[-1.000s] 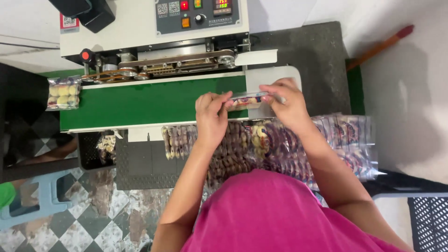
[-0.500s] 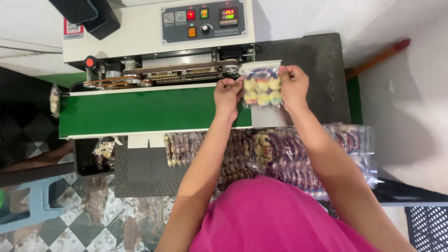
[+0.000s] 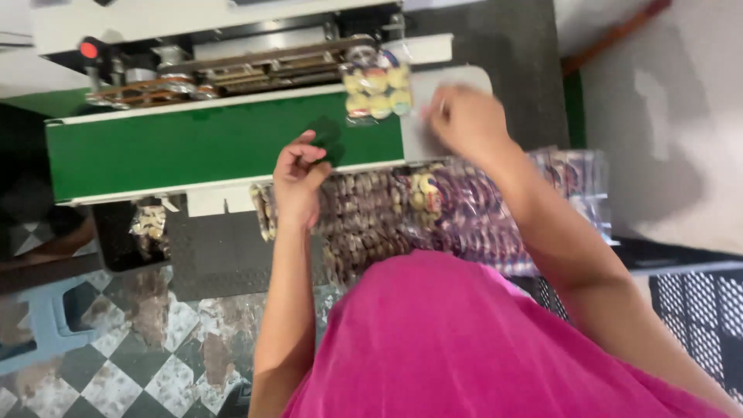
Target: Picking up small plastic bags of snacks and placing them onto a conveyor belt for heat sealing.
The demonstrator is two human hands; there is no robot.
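Checkered tile floor [image 3: 116, 340], worn; on it a light grey sealing machine with a long green conveyor belt [image 3: 193, 147] running under a metal sealing track [image 3: 232, 70]. Clear plastic packet of small round pale-yellow sweets [image 3: 377, 87] lies on the right end of the belt, its top edge under the track. Right hand [image 3: 464, 120] blurred, just right of the packet, over the grey end plate [image 3: 449, 85]; whether fingertips touch the packet cannot be told, nor how far the fingers are spread. Left hand [image 3: 298, 174] at the belt's near edge, well left of and below the packet, fingers loosely curled, holding nothing. Below both hands: heap of filled clear packets [image 3: 433, 209]. Pink shirt [image 3: 464, 340] fills the foreground.
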